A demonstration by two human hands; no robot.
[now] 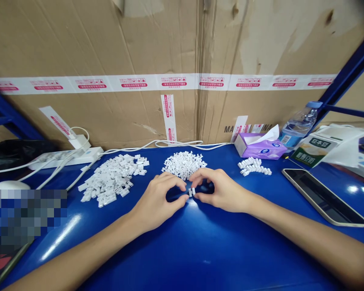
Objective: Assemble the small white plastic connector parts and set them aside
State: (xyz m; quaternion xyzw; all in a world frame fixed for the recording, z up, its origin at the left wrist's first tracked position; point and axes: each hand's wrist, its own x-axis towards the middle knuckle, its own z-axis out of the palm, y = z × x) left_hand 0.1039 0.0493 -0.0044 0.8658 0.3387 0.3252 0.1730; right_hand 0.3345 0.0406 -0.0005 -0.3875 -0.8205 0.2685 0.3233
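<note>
The left hand point(162, 198) and right hand point(221, 190), nearly together, pinch small white parts point(191, 193) before the middle pile point(183, 163).

Cardboard point(124, 115): black letters "MA" and "NA" legible. Tape point(197, 83): red print, too small to read. Carton point(314, 151): white Chinese characters on green.

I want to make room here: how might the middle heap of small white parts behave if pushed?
The middle heap would probably spread apart, since its pieces look loose. They're likely light, being small and plastic-looking. They may slide easily, as the blue tabletop looks glossy.
</note>
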